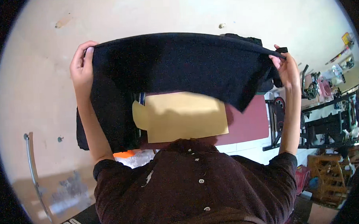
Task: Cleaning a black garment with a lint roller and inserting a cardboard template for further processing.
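While the left hand and right hand pinch the black cloth only along its top edge, its unsupported lower edge could drag the yellow sheet askew.

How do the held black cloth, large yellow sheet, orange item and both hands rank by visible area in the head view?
Largest to smallest:
1. Black cloth
2. Large yellow sheet
3. Left hand, right hand: too alike to rank
4. Orange item
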A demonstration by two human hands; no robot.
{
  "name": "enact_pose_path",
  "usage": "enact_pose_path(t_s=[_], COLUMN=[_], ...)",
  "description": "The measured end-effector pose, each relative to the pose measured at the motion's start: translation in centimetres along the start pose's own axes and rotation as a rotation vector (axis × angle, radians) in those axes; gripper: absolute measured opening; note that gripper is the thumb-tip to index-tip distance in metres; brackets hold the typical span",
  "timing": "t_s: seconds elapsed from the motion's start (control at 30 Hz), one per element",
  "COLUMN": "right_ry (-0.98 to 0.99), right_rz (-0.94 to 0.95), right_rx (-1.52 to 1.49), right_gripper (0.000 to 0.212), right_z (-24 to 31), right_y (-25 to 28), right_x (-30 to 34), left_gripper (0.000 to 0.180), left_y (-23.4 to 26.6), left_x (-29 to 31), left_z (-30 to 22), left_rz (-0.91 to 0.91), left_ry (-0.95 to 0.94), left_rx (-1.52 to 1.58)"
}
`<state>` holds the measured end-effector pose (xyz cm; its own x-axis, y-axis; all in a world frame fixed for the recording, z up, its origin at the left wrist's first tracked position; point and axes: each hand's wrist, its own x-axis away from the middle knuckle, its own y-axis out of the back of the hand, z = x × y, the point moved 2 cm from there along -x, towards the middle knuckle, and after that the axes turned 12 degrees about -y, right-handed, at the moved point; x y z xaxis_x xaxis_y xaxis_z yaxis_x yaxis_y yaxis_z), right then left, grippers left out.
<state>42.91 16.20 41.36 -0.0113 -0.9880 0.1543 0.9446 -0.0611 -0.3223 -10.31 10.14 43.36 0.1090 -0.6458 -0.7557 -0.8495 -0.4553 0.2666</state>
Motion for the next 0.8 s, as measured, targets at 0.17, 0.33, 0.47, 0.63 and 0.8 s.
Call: enact_pose_path(t_s=[0.17, 0.33, 0.47, 0.63, 0.8], right_ry=[-0.036, -0.389, -0.747, -0.844, -0.97], right_rz=[-0.1, 0.015, 0.036, -0.172, -0.116], right_rx=[0.183, 0.167, 0.1, 0.083, 0.33], right_gripper=[0.043, 0.056, 0.042, 0.047, 0.038], right_z=[-2.8, -15.2, -28.5, -37.6, -38.4], right_y=[2.9, 7.3, 13.1, 15.7, 19.3], right_x=[5.3, 9.4, 12.5, 15.6, 13.5], left_gripper=[0.012, 0.017, 0.019, 0.015, 0.013], left_y=[-1.9, -3.4, -5.9, -8.5, -8.0], left_x=[3.2, 13.1, 24.7, 34.9, 38.0], left_z=[-1.5, 1.2, 5.6, 7.8, 8.6], left_rz=[0.215, 0.372, 0.69, 0.881, 1.018], left_ry=[-0.059, 0.213, 0.132, 0.049, 0.125], left_rx=[-0.225, -0.244, -0.608, -0.7, -0.956])
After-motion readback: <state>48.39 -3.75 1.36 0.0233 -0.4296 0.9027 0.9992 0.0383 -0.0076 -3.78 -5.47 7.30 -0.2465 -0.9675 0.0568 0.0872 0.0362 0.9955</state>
